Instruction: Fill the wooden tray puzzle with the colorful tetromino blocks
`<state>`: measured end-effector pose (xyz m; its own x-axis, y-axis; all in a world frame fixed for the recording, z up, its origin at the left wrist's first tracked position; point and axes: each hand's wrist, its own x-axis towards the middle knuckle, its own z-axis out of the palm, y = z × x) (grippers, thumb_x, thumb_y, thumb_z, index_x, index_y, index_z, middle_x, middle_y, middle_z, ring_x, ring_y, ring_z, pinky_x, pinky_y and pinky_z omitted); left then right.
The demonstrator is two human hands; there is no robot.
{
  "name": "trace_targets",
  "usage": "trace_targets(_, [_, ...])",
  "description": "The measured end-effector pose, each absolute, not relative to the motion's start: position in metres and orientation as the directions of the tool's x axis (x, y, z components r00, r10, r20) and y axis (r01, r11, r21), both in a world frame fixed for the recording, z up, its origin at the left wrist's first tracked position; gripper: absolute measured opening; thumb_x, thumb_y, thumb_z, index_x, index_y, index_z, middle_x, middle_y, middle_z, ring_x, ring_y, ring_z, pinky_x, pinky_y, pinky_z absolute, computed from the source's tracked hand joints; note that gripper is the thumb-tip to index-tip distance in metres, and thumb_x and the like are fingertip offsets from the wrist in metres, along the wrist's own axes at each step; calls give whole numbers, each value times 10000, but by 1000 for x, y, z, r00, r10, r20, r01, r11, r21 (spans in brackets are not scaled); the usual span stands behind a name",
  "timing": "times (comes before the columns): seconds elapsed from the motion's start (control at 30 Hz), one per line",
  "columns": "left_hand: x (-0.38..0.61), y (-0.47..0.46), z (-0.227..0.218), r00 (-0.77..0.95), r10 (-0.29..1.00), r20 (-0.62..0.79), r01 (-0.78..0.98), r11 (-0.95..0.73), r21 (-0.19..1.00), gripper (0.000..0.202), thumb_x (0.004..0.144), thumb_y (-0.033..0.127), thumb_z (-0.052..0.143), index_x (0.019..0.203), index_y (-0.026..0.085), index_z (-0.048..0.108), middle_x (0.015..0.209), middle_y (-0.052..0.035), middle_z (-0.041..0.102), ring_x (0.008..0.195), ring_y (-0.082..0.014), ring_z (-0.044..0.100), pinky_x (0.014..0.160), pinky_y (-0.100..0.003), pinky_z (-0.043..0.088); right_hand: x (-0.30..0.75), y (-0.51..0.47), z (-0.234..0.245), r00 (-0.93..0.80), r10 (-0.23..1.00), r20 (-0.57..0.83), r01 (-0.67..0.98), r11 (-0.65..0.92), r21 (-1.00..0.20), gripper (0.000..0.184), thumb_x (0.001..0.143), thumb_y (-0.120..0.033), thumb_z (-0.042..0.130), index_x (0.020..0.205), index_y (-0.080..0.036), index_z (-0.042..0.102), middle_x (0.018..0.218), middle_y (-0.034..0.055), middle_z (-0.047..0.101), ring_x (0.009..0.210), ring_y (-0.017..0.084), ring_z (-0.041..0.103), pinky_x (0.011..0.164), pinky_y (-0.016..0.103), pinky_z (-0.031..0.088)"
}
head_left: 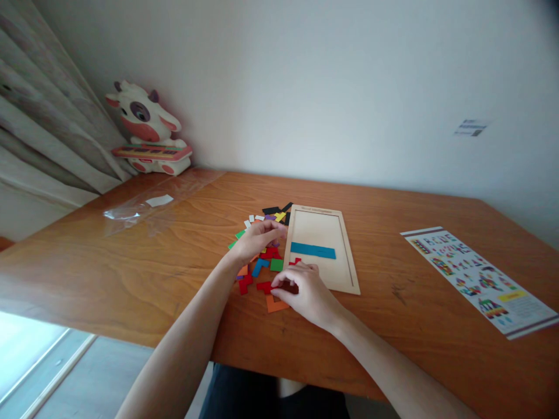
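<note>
Picking through coloured puzzle pieces (262, 265) beside a wooden tray (323, 230) holding one blue piece (313, 250), left hand (255, 240) curled over them, grip unclear, right hand (305, 291) pinching a red piece (265, 286).

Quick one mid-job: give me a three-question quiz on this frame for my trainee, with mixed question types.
1. True or false: the wooden tray holds exactly one piece, a blue bar.
2. Where does the pile of loose pieces lie? A: on the table left of the tray. B: on the printed sheet. C: inside the tray.
3. Fill in: the left hand rests over the pile, while the right hand touches a ____ piece near the tray's near-left corner.

Key: 1 true; 2 A; 3 red, the red piece.
</note>
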<state>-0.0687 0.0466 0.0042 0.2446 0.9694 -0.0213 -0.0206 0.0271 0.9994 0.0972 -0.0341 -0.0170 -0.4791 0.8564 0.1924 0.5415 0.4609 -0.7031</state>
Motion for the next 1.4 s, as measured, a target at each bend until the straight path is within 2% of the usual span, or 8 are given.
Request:
trace_targets(0.1, [-69, 46, 3, 242, 970, -24, -9, 27, 1000, 293, 711, 457, 749, 749, 182, 654, 688, 3, 605, 593, -106, 475, 583, -238, 397, 100, -33, -15, -481, 855, 192, 509, 451, -733, 88, 790, -214, 791, 806, -238, 707, 765, -11, 725, 735, 162, 614, 841, 364, 404])
trace_targets(0.3, [-69, 46, 2, 268, 963, -39, 40, 29, 999, 349, 722, 497, 758, 806, 172, 664, 658, 18, 575, 530, -82, 439, 497, -213, 324, 138, -5, -6, -407, 904, 131, 356, 289, -889, 405, 862, -312, 662, 1256, -234, 613, 880, 17, 715, 686, 132, 581, 672, 269, 481])
trace_targets(0.47, [-65, 41, 5, 378, 926, -26, 67, 1, 998, 330, 769, 493, 736, 885, 185, 708, 654, 15, 600, 533, -92, 478, 497, -216, 359, 164, 17, -8, -354, 935, 8, 407, 162, -899, 305, 835, -396, 658, 1016, -163, 732, 819, 39, 713, 649, 138, 567, 588, 258, 436])
trace_targets(0.73, [-62, 41, -5, 469, 883, 10, 125, -78, 989, 361, 700, 384, 828, 990, 191, 732, 775, -26, 703, 672, -133, 624, 638, -244, 484, 163, 18, -11, -345, 938, 36, 426, 191, -884, 290, 835, -407, 662, 988, -176, 749, 778, 25, 705, 618, 134, 566, 560, 258, 420])
trace_targets(0.93, [-59, 40, -3, 458, 889, 8, 123, -72, 990, 376, 722, 464, 804, 951, 175, 726, 741, -18, 688, 631, -118, 609, 588, -224, 476, 163, 18, -12, -331, 918, 220, 334, 332, -882, 199, 850, -348, 674, 960, -197, 742, 957, 58, 736, 834, 171, 671, 769, 300, 518])
trace_targets(1.03, [-57, 38, 0, 528, 845, -81, 110, 26, 994, 420, 772, 552, 732, 914, 158, 709, 742, -23, 702, 629, -114, 622, 621, -235, 509, 165, 19, -14, -387, 907, 165, 268, 282, -921, 232, 874, -381, 659, 996, -195, 724, 914, 47, 749, 805, 169, 689, 769, 302, 535])
trace_targets(1.23, [-54, 37, -1, 540, 828, -152, 146, 85, 986, 518, 629, 478, 864, 981, 139, 689, 750, -30, 732, 655, -135, 662, 650, -250, 529, 169, 20, -15, -432, 892, 133, 284, 274, -919, 247, 897, -373, 636, 1048, -213, 749, 927, 43, 771, 825, 178, 706, 775, 307, 541])
trace_targets(1.4, [-55, 37, 0, 530, 837, -136, 96, 100, 990, 444, 750, 544, 759, 925, 138, 724, 799, -37, 737, 699, -123, 666, 685, -235, 527, 171, 22, -13, -403, 906, 129, 250, 244, -937, 262, 837, -391, 702, 1018, -214, 769, 999, 53, 780, 901, 206, 719, 852, 352, 555])
